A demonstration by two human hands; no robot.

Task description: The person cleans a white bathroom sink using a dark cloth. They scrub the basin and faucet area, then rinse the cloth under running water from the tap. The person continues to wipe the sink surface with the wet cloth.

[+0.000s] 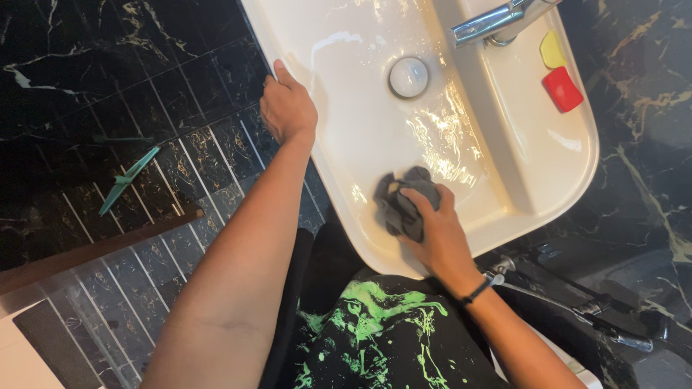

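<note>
A right hand (440,234) clamps a crumpled grey cloth (401,205) against the near inner wall of a white basin (346,79); the left hand (287,108) curls over its rim. Beyond, red (562,89) and yellow soaps (552,50) lie beside the chrome tap (497,20).

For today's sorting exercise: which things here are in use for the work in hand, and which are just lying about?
In use: grey cloth under the right hand; white basin, its rim gripped by the left hand.
Lying about: red soap, yellow soap, green tool on the floor.
</note>
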